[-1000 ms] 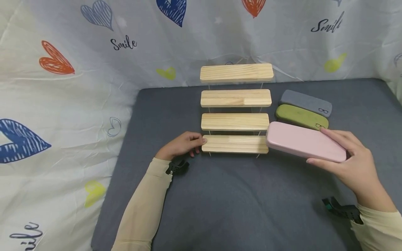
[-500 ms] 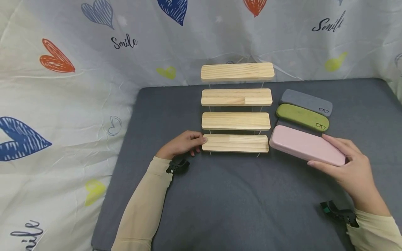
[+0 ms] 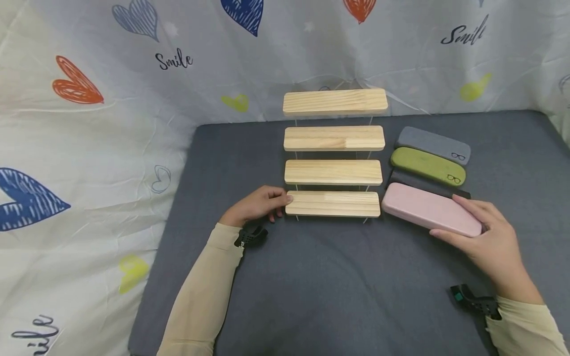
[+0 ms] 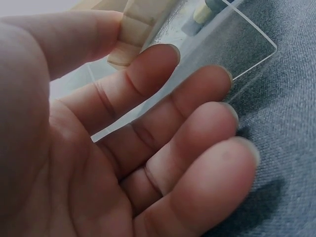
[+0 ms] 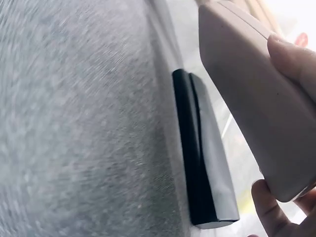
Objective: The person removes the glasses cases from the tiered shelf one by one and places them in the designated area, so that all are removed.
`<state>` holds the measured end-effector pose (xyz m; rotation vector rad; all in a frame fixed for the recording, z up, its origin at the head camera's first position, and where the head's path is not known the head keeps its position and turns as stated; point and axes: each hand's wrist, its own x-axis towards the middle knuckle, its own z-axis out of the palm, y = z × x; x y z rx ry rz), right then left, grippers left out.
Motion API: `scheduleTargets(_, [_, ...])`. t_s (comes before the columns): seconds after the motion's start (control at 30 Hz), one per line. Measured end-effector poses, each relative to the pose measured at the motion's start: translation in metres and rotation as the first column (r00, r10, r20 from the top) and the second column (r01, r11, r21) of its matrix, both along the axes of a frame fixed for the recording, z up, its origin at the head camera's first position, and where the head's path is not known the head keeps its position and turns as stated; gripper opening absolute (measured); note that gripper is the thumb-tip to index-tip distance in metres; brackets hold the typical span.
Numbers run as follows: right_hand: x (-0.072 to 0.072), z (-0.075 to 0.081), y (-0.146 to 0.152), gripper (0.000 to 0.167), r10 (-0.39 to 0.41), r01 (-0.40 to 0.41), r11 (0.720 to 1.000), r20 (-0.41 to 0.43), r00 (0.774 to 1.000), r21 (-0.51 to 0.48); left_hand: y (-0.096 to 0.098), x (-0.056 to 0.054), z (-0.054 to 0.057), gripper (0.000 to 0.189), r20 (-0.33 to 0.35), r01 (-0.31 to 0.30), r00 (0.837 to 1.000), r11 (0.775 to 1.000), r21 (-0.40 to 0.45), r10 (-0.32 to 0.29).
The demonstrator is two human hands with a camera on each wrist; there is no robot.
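A pink glasses case (image 3: 429,208) is in my right hand (image 3: 492,242), its right end gripped between thumb and fingers. In the right wrist view the case (image 5: 261,103) is tilted and held up off the grey cloth. My left hand (image 3: 258,205) holds the left end of the lowest plank (image 3: 333,204) of a tiered display stand, thumb on the wood. The left wrist view shows the other fingers (image 4: 197,123) curled in front of its clear side panel (image 4: 247,49). Just behind the pink case lies a black case (image 3: 427,183).
A green glasses case (image 3: 427,165) and a grey glasses case (image 3: 433,144) lie behind the black one, right of the stand. The stand's upper planks (image 3: 335,102) rise near a curtain (image 3: 267,64) printed with hearts. Dark grey cloth (image 3: 338,296) covers the table.
My right hand has brought the pink case slightly toward me and down, away from the green case, so the black case now shows between them. My left hand stays on the stand.
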<state>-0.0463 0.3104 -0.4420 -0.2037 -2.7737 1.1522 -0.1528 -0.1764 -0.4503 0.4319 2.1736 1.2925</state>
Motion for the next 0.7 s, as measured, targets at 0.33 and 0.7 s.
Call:
scheduleTargets(0.33, [-0.001, -0.004, -0.003, 0.094, 0.016, -0.016, 0.999, -0.002, 1.000, 0.041, 0.001, 0.000, 0.001, 0.040, -0.003, -0.003, 1.000, 1.000, 0.002, 0.003])
scheduleTargets(0.7, [-0.003, -0.011, -0.002, 0.095, 0.020, -0.019, 0.999, -0.029, 0.999, 0.048, 0.000, 0.000, 0.000, 0.039, 0.000, 0.001, 1.000, 1.000, 0.004, -0.001])
